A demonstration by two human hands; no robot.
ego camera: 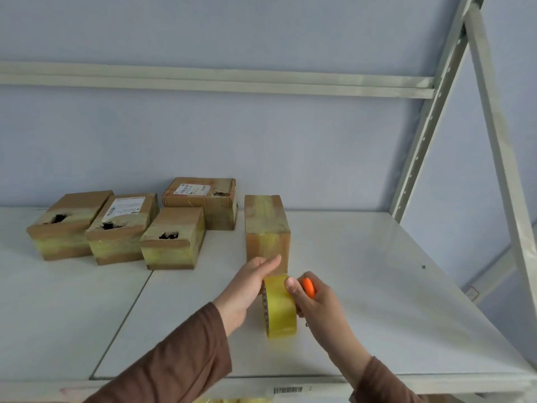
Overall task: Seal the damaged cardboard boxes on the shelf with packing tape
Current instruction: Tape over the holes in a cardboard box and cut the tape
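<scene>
So far only the upright box (pixel 266 228) at twelve o'clock of the hands looks sealed, while four torn boxes (pixel 122 228) at ten o'clock wait; left hand (pixel 247 289) and right hand (pixel 316 303) hold the tape (pixel 280 311), right also gripping an orange cutter (pixel 308 287).

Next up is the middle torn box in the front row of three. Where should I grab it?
Grip the middle torn box across its two side walls, coming from the front, low down. The hole in its top is near the front edge, and neighbouring boxes crowd its left side and rear.
</scene>
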